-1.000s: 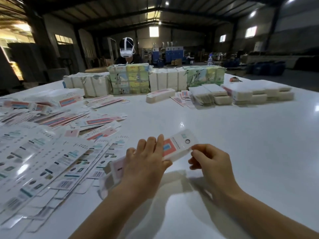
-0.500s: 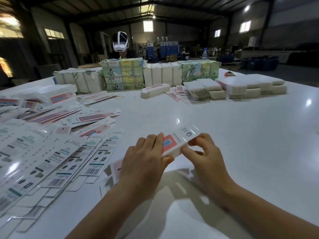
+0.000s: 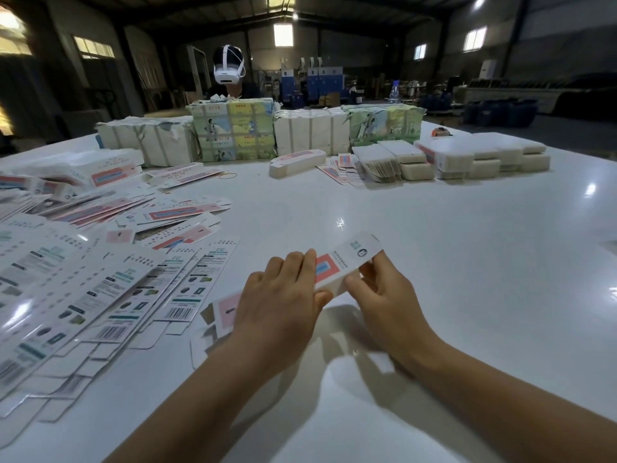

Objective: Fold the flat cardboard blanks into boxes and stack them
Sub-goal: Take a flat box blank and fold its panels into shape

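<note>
Dim hall, bright glossy worktop (image 3: 434, 262), wide-angle view.
Light enters by high windows (image 3: 474, 39) and a roof panel; glare spots mark the worktop at right. Soft shadows lie under the hands (image 3: 280, 302). Printed blanks (image 3: 66, 295) at left are smeared; straight edges bow near the frame borders.

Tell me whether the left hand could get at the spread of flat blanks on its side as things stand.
Probably yes, once freed: the left hand now grips the box, but the flat blanks lie uncovered right beside it.
</note>
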A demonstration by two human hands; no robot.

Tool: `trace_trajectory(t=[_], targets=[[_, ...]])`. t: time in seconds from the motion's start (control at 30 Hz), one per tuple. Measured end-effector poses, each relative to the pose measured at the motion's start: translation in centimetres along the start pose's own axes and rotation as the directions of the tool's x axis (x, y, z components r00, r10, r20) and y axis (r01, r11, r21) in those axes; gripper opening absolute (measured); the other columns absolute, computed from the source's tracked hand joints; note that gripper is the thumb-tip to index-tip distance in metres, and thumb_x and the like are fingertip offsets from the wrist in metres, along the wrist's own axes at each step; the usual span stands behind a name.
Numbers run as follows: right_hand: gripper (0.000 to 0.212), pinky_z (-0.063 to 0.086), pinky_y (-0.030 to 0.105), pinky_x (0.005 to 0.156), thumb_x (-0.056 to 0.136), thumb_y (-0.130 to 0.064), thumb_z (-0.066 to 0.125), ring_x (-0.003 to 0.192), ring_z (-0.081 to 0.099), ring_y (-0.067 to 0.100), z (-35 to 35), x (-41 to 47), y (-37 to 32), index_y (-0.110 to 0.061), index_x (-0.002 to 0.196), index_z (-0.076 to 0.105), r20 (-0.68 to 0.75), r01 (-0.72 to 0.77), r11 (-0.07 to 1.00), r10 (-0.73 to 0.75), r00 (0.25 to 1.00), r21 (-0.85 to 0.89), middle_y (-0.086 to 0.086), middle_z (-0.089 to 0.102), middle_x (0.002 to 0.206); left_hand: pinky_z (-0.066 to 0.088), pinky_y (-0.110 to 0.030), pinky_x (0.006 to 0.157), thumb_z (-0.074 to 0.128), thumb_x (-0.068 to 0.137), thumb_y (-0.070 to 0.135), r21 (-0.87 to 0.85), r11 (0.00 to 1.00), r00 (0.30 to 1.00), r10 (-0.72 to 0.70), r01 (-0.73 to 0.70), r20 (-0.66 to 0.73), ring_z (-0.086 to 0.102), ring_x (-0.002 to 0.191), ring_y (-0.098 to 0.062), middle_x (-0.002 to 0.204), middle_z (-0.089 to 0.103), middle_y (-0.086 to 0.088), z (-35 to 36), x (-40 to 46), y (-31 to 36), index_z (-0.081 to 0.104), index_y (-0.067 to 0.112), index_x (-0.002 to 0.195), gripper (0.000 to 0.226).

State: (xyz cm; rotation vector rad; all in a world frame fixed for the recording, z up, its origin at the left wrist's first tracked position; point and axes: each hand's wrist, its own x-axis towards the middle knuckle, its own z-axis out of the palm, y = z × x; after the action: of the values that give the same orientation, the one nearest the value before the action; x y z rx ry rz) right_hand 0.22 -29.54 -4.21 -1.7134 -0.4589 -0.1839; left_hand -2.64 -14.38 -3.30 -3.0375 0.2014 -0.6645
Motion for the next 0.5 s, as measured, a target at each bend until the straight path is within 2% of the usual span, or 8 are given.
trace_trajectory(t=[0.13,0.2,0.27,0.33,0.4,0.5], targets=[[0.029,0.055,0.026,0.087,0.093,-0.017,0.055,0.096,0.063,0.001,-0.3,0.3,-0.5,-0.030,0.119,0.051,0.055,-0.089,0.996,0.087,0.995,0.029,-0.022,0.065,0.095,0.034,-0.031,0.083,0.017,0.095,0.050,0.037,0.999,1.000,-0.020,0.020,0.007,0.037,0.109,-0.018,0.133,0.036,0.001,0.1,0.1,-0.1,0.016,0.013,0.148,0.065],[0.046,0.054,0.025,0.087,0.092,-0.017,0.056,0.103,0.061,0.007,-0.6,0.7,-0.7,-0.024,0.136,0.042,0.029,-0.150,0.984,0.148,0.989,0.098,-0.014,0.064,0.109,0.036,-0.033,0.084,0.022,0.095,0.051,0.061,0.998,0.999,-0.032,0.032,0.002,0.039,0.109,-0.020,0.131,0.039,-0.002,0.1,0.3,0.0,0.019,0.012,0.148,0.066],[0.063,0.049,0.016,0.082,0.093,-0.022,0.057,0.115,0.051,0.012,-0.9,1.1,-0.8,-0.022,0.148,0.025,-0.083,-0.152,0.987,0.155,0.984,0.049,-0.007,0.049,0.129,0.038,-0.035,0.083,0.030,0.095,0.050,0.096,0.995,1.000,-0.026,0.028,-0.016,0.042,0.109,-0.023,0.130,0.043,-0.005,0.0,0.3,0.3,0.024,0.009,0.147,0.066],[0.055,0.046,0.015,0.086,0.092,-0.022,0.060,0.116,0.044,0.011,-1.1,1.1,-0.9,-0.017,0.141,0.037,-0.211,-0.070,0.989,0.041,0.977,-0.129,-0.005,0.041,0.127,0.039,-0.038,0.082,0.039,0.094,0.048,0.110,0.994,0.999,-0.018,0.022,-0.040,0.046,0.107,-0.026,0.127,0.048,-0.008,-0.2,0.1,0.6,0.031,0.006,0.144,0.066],[0.034,0.045,0.027,0.095,0.091,-0.021,0.062,0.114,0.046,0.016,-1.3,1.2,-0.8,-0.011,0.123,0.057,-0.232,0.003,0.956,-0.074,0.970,-0.294,-0.002,0.042,0.115,0.040,-0.039,0.082,0.044,0.093,0.047,0.124,0.992,0.998,-0.015,0.022,-0.055,0.048,0.106,-0.027,0.125,0.050,-0.009,-0.3,0.1,0.8,0.034,0.006,0.143,0.066],[0.025,0.043,0.027,0.095,0.090,-0.022,0.063,0.107,0.052,0.018,-1.4,1.2,-1.0,-0.010,0.111,0.067,-0.222,-0.010,0.940,-0.070,0.973,-0.341,0.000,0.050,0.106,0.040,-0.040,0.084,0.044,0.093,0.048,0.167,0.986,0.998,-0.002,0.012,-0.061,0.049,0.107,-0.028,0.127,0.049,-0.010,-0.5,-0.1,1.0,0.033,0.006,0.143,0.067]])
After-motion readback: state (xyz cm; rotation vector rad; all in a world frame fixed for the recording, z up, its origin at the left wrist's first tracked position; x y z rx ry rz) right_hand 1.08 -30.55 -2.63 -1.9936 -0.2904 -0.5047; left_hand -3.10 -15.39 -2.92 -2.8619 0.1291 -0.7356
